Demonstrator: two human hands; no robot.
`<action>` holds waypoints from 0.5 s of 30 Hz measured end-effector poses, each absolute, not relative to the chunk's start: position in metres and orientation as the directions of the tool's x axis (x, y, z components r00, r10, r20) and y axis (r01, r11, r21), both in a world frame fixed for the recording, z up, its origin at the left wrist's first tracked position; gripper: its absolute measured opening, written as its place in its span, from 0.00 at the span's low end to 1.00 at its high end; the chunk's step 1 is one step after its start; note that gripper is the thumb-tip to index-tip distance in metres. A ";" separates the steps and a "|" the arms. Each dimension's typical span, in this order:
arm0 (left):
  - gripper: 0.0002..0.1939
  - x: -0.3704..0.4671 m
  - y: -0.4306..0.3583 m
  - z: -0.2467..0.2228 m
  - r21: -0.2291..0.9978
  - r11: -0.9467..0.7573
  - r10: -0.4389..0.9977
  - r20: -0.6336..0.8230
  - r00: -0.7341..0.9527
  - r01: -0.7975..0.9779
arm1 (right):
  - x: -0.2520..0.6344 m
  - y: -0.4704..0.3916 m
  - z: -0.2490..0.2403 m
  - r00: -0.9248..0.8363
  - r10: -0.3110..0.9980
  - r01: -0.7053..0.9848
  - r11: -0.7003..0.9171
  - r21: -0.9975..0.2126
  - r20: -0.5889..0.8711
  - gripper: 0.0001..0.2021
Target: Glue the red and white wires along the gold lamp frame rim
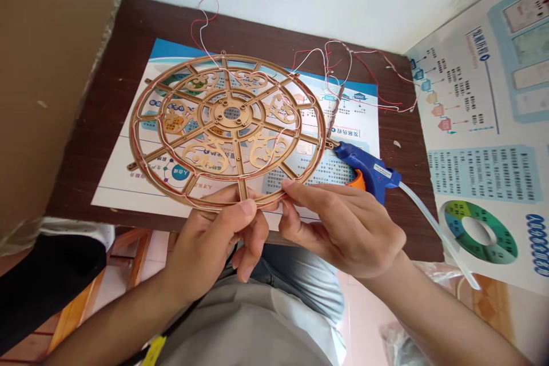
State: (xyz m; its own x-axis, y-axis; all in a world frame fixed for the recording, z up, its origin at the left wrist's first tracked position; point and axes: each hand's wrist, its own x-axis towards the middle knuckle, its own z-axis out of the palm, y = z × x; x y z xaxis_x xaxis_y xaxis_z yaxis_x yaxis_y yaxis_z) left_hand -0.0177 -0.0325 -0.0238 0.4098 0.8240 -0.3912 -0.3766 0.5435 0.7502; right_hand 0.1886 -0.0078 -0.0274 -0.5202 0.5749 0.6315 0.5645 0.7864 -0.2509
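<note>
A round openwork wooden frame (234, 134) with spokes and scroll pieces is tilted over a printed sheet (115, 183). Thin red and white wires (206, 176) run round its rings, and loose ends trail off its far side. My left hand (218, 240) grips the near rim, thumb on top beside a spoke and fingers underneath. Just to the right, my right hand (343, 226) has thumb and index finger close together at the wire along the near rim. A blue glue gun (369, 168) with an orange trigger and a long glue stick lies right of the frame.
Dark brown tabletop (98, 108) with a white wall behind it. A brown cardboard panel (51, 68) stands at the left, a printed board (484, 126) at the right. A dark-covered leg (51, 274) and wooden stool parts show at lower left.
</note>
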 end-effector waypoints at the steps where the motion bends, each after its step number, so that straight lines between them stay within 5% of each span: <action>1: 0.21 -0.018 -0.032 -0.023 0.748 0.544 0.824 -0.392 0.409 -0.380 | 0.189 -0.008 -0.027 -0.520 0.576 0.565 0.786 -0.251 0.631 0.07; 15: 0.18 -0.012 -0.038 -0.024 0.702 0.538 0.841 -0.410 0.353 -0.466 | 0.192 -0.012 -0.024 -0.443 0.646 0.634 0.716 -0.292 0.622 0.27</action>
State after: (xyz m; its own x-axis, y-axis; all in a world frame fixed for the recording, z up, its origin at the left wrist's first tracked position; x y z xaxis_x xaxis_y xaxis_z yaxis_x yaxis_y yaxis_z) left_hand -0.0116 -0.0375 -0.0239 0.3531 0.8408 -0.4104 -0.4659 0.5384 0.7022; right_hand 0.1916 -0.0115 -0.0240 -0.4426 0.6457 0.6222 0.6344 0.7158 -0.2917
